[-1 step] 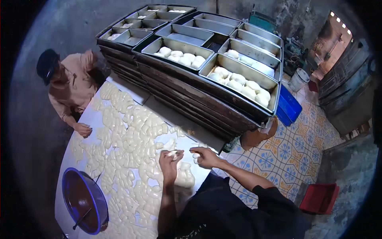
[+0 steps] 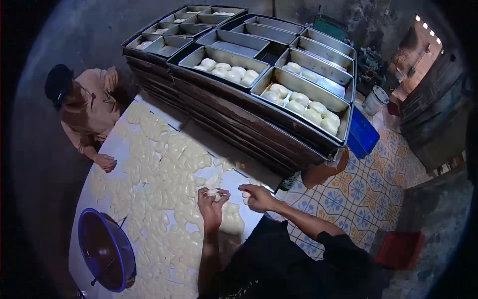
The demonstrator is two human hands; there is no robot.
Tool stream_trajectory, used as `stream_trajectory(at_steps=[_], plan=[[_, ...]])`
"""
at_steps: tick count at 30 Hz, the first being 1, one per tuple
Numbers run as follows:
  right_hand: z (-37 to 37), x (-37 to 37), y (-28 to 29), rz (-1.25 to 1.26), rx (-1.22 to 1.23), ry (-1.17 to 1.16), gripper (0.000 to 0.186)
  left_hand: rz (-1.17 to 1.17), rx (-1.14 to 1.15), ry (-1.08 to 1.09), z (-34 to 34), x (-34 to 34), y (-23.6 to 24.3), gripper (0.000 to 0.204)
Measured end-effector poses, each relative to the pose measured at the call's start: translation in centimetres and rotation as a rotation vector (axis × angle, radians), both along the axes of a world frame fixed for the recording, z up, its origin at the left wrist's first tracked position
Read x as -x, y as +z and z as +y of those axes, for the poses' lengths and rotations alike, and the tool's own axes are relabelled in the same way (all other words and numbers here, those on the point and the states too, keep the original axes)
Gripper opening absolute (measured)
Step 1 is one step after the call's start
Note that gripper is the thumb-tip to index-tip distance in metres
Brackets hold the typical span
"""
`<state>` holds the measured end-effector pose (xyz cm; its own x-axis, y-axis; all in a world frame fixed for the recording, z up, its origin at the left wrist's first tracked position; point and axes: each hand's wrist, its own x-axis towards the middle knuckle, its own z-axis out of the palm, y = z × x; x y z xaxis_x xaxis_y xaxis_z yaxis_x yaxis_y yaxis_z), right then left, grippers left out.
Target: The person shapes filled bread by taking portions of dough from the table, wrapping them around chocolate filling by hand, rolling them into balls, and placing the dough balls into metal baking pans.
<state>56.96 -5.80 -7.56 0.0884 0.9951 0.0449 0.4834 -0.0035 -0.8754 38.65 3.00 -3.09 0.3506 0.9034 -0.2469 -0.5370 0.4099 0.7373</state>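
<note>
My left hand (image 2: pixel 211 212) cups a dough piece (image 2: pixel 214 195); my right hand (image 2: pixel 260 198), just beside, curls round another lump (image 2: pixel 246 198). I'd grip both lightly, so neither squashes.

The left hand (image 2: pixel 211 212) holds a soft white lump of dough (image 2: pixel 213 193). Just beside it, the right hand (image 2: pixel 259 199) curls around a small white piece (image 2: pixel 246 195). Flat dough bits (image 2: pixel 174 164) cover much of the white worktop (image 2: pixel 235 178). A blue bowl (image 2: pixel 125 239) sits at the left. Big metal tins (image 2: pixel 309 95) hold round dough balls (image 2: pixel 298 106).
</note>
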Motion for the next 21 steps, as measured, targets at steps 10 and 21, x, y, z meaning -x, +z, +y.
stream_trajectory(at_steps=[10,21], plan=[[-1.5,2.5,-0.9,-0.021,0.0,0.079,0.03,-0.195,0.282,0.006,-4.1,4.9,0.9,0.029],[-4.6,-15.3,35.7,-0.166,-0.363,0.1,0.04,-0.222,0.104,-0.16,-5.3,3.8,0.7,0.044]])
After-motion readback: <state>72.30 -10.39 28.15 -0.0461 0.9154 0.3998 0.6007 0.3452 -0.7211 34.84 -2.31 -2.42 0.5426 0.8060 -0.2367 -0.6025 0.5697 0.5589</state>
